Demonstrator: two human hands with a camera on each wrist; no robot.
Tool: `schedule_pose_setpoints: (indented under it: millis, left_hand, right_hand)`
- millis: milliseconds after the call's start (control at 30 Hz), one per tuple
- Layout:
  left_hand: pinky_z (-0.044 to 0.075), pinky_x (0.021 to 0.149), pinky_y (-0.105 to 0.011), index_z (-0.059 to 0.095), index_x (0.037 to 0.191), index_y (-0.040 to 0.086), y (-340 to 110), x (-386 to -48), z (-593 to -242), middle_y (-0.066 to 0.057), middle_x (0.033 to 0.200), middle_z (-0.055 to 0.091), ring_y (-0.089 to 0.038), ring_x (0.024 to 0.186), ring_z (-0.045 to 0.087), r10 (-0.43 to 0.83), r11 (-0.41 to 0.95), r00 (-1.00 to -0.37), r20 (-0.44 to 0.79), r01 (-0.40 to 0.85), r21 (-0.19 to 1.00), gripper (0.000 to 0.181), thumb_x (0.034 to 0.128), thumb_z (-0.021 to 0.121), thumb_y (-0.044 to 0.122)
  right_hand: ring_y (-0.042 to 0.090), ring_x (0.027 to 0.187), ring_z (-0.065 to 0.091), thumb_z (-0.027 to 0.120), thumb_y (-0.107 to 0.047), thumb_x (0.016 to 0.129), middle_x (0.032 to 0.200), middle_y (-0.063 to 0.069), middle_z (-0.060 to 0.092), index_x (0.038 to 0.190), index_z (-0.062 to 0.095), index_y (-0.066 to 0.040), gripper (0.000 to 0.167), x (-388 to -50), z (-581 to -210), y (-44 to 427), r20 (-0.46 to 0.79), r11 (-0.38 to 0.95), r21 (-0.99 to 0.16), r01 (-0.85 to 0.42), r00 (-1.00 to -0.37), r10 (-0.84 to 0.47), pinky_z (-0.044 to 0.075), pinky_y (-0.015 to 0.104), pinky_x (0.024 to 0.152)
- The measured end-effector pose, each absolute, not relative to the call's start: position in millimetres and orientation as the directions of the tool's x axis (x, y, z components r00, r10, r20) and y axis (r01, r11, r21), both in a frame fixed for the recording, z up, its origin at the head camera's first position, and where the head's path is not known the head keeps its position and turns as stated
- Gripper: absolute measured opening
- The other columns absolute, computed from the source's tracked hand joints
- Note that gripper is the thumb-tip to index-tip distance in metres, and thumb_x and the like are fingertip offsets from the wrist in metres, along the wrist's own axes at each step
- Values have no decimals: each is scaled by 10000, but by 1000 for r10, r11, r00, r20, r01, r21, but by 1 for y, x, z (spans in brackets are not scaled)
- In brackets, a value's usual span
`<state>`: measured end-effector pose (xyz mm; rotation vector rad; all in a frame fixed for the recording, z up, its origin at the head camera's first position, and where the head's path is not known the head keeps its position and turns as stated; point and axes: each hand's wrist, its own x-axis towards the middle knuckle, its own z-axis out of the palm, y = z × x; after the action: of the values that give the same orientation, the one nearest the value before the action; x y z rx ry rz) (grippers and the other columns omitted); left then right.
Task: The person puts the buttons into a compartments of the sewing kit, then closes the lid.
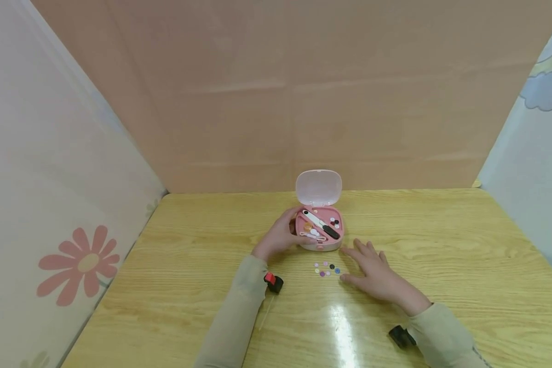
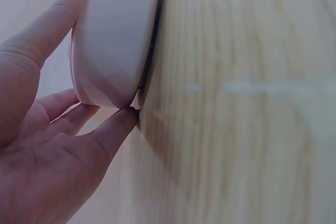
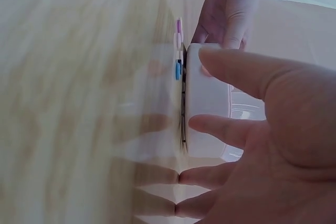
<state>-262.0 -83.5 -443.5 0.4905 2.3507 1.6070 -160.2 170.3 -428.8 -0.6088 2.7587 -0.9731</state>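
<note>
Head view: The pink hinged-lid box (image 1: 331, 246) stands on the wood-grain table (image 1: 193, 245), between my hands and the brown backdrop (image 1: 285, 117). Its translucent lid (image 1: 319, 187) is raised at the rear. My left hand (image 1: 281, 234) holds the box at its left side, thumb along the front, fingers around the side wall. My right hand (image 1: 372, 273) holds nothing; its fingers are spread wide, palm down, near the front right corner of the box. Directly in front of the box lies a group of small loose buttons, including a black button (image 1: 332, 266), a blue button (image 1: 338, 271) and a purple button (image 1: 322, 274). The blue one is nearest my right thumb. Inside the box, a white tool with a black handle (image 1: 331, 232) lies diagonally from rear left to front right. Further buttons (image 1: 337, 222) occupy the right compartment; an orange round item (image 1: 307, 226) sits on the left.

Left wrist view: My thumb rests against the front wall of the box; one fingertip meets its lower corner beside the table surface. The contents are hidden from this angle.

Right wrist view: My thumb and index finger overlap the box front; contact cannot be confirmed. Two other fingertips touch the table. The loose buttons appear edge-on beside the box.
</note>
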Motion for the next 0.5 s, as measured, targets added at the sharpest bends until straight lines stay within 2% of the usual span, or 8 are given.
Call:
schedule_pose_setpoints:
  millis: [233,500]
  left_hand:
    - [430,961,-263,389,1450,228,-83,-264,-445,46,1333,437,-125,1153,511,407,329,-913,-8,138,934,879,710,863,200]
    - [450,933,-247,385,1454,223,-83,-263,-446,34,1318,436,-124,1128,525,406,327,-914,-7,138,935,880,713,858,195]
  right_hand:
    - [628,1301,69,725,-323,848,1433,399,224,1343,509,-34,612,-163,-432,169,19,668,-676,-311,-913,-406,-3,778,948]
    - [647,1288,74,771,-224,803,1417,404,249,1251,578,-71,511,-164,-438,166,37,649,-710,-273,-935,-353,-17,788,936]
